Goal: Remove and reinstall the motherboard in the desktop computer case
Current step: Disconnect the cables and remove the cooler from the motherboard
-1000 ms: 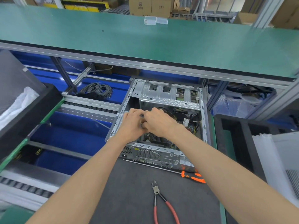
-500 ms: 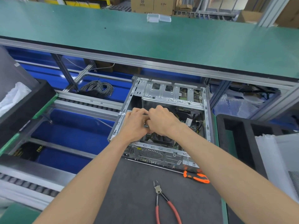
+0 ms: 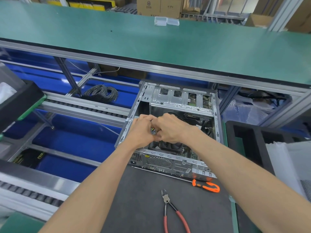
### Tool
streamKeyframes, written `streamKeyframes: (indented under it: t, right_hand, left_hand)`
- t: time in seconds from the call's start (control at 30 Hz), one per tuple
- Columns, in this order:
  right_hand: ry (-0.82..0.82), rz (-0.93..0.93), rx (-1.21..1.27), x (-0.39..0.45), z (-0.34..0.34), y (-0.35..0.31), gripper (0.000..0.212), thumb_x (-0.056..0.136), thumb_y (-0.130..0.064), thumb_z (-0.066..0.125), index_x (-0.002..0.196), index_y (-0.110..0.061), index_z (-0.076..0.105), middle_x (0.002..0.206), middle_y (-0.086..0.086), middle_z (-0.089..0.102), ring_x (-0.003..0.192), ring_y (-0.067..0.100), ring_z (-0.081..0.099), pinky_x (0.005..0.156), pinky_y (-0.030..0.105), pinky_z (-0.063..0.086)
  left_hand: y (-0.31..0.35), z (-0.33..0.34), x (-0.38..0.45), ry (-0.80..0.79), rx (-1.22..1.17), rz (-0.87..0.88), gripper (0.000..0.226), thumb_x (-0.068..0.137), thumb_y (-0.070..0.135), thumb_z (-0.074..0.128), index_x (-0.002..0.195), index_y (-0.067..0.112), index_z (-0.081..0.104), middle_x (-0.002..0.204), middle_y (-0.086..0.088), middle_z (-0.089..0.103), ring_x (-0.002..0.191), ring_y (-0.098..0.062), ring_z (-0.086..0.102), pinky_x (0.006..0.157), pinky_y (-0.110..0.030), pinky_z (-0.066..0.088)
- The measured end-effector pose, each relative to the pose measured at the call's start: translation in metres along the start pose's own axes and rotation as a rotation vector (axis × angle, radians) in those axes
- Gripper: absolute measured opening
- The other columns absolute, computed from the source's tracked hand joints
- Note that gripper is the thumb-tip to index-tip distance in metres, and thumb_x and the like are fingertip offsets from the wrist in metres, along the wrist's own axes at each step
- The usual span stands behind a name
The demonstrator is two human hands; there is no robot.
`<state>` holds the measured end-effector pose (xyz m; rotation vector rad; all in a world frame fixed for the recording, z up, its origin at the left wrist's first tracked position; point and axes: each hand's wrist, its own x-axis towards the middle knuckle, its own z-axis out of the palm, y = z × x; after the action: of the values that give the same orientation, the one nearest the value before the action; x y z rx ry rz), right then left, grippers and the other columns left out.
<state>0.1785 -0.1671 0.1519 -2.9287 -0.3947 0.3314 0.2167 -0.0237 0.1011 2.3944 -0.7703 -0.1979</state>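
An open silver desktop case (image 3: 168,156) lies on the dark mat with its rear panel toward me. Inside it, the motherboard (image 3: 190,154) shows at the near right, with a black cooler fan (image 3: 171,146) on it. Both hands are inside the case above the fan, knuckles together. My left hand (image 3: 141,130) and my right hand (image 3: 171,128) curl their fingers round a small connector (image 3: 154,132) between them. Most of the connector is hidden by the fingers. The drive cage (image 3: 181,101) spans the case's far end.
An orange-handled screwdriver (image 3: 207,186) lies against the case's near side, and red-handled cutters (image 3: 175,214) lie on the mat closer to me. A green shelf (image 3: 151,44) overhangs the far end. A black foam tray (image 3: 244,137) stands at the right, a cable coil (image 3: 102,93) at the far left.
Both hands stay together at the same spot over the fan, with small finger shifts only. The view has drifted slightly.
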Motion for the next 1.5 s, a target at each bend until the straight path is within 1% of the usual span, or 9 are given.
streamKeyframes:
  t: [0.13, 0.3, 0.4, 0.6, 0.7, 0.9, 1.2, 1.3, 1.5]
  right_hand:
    - [-0.008, -0.12, -0.003, -0.007, -0.002, 0.004, 0.013, 0.086, -0.011, 0.064, 0.089, -0.02, 0.056, 0.087, 0.002, 0.062, 0.079, 0.025, 0.06, 0.061, 0.035, 0.046]
    - [0.093, -0.082, 0.084, -0.02, 0.007, 0.006, 0.039, 0.094, -0.023, 0.06, 0.1, -0.03, 0.023, 0.101, 0.0, 0.047, 0.081, 0.024, 0.055, 0.065, 0.035, 0.04]
    - [0.239, 0.015, 0.009, -0.021, 0.015, 0.002, 0.023, 0.102, -0.035, 0.047, 0.112, -0.015, 0.041, 0.1, 0.008, 0.054, 0.084, 0.034, 0.058, 0.065, 0.038, 0.036]
    - [0.258, -0.074, -0.057, -0.015, 0.013, -0.007, 0.032, 0.094, -0.011, 0.059, 0.124, -0.009, 0.052, 0.112, 0.006, 0.062, 0.088, 0.029, 0.063, 0.067, 0.034, 0.033]
    - [0.18, -0.19, -0.06, -0.019, 0.003, -0.006, 0.029, 0.083, -0.001, 0.064, 0.11, -0.01, 0.055, 0.111, 0.002, 0.058, 0.084, 0.027, 0.061, 0.064, 0.033, 0.035]
    - [0.238, -0.039, -0.134, -0.024, -0.004, 0.001, 0.031, 0.096, -0.039, 0.055, 0.109, -0.012, 0.049, 0.098, 0.01, 0.061, 0.081, 0.035, 0.059, 0.065, 0.039, 0.041]
    - [0.16, -0.143, -0.101, -0.024, -0.007, -0.015, 0.024, 0.088, -0.008, 0.064, 0.111, -0.012, 0.06, 0.1, 0.002, 0.056, 0.084, 0.026, 0.061, 0.069, 0.036, 0.048]
    - [0.196, -0.109, -0.128, -0.027, -0.006, -0.013, 0.03, 0.093, -0.021, 0.058, 0.119, -0.007, 0.053, 0.099, 0.006, 0.055, 0.082, 0.029, 0.06, 0.068, 0.037, 0.047]
    - [0.304, -0.049, -0.146, -0.028, 0.002, -0.013, 0.024, 0.1, -0.027, 0.055, 0.112, -0.005, 0.054, 0.1, 0.01, 0.061, 0.086, 0.032, 0.06, 0.067, 0.034, 0.033]
  left_hand:
    - [0.001, 0.0, 0.0, 0.016, -0.014, 0.015, 0.031, 0.07, 0.028, 0.088, 0.094, 0.014, 0.074, 0.098, 0.04, 0.041, 0.1, 0.006, 0.026, 0.098, -0.032, 0.026]
    - [-0.001, 0.005, 0.004, 0.004, 0.1, 0.055, 0.026, 0.078, 0.031, 0.079, 0.103, 0.025, 0.076, 0.121, 0.023, 0.058, 0.121, -0.008, 0.038, 0.103, -0.034, 0.024]
    - [-0.002, 0.006, 0.003, 0.037, 0.065, 0.046, 0.027, 0.074, 0.038, 0.072, 0.096, 0.024, 0.078, 0.118, 0.021, 0.057, 0.113, -0.008, 0.041, 0.101, -0.033, 0.025]
    - [0.003, 0.002, -0.002, 0.047, 0.008, 0.034, 0.023, 0.068, 0.027, 0.072, 0.087, 0.027, 0.058, 0.089, 0.025, 0.05, 0.101, -0.007, 0.038, 0.093, -0.034, 0.028]
    - [0.003, 0.001, -0.003, 0.037, -0.047, -0.006, 0.026, 0.067, 0.021, 0.083, 0.087, 0.018, 0.067, 0.089, 0.031, 0.044, 0.097, 0.0, 0.032, 0.093, -0.037, 0.033]
    - [0.007, -0.002, -0.002, 0.016, -0.042, -0.021, 0.023, 0.065, 0.031, 0.088, 0.064, 0.036, 0.066, 0.092, 0.027, 0.059, 0.107, -0.007, 0.046, 0.102, -0.044, 0.037]
    - [0.01, -0.005, -0.004, 0.018, -0.021, 0.023, 0.02, 0.053, 0.045, 0.066, 0.058, 0.031, 0.052, 0.069, 0.022, 0.053, 0.084, -0.016, 0.054, 0.084, -0.044, 0.047]
    - [0.006, 0.0, -0.003, 0.049, 0.023, 0.023, 0.033, 0.063, 0.026, 0.081, 0.055, 0.037, 0.051, 0.073, 0.026, 0.049, 0.092, -0.013, 0.052, 0.089, -0.042, 0.046]
    - [0.0, 0.005, 0.0, 0.054, 0.065, 0.027, 0.015, 0.067, 0.034, 0.083, 0.064, 0.024, 0.073, 0.077, 0.028, 0.058, 0.11, -0.003, 0.043, 0.095, -0.03, 0.026]
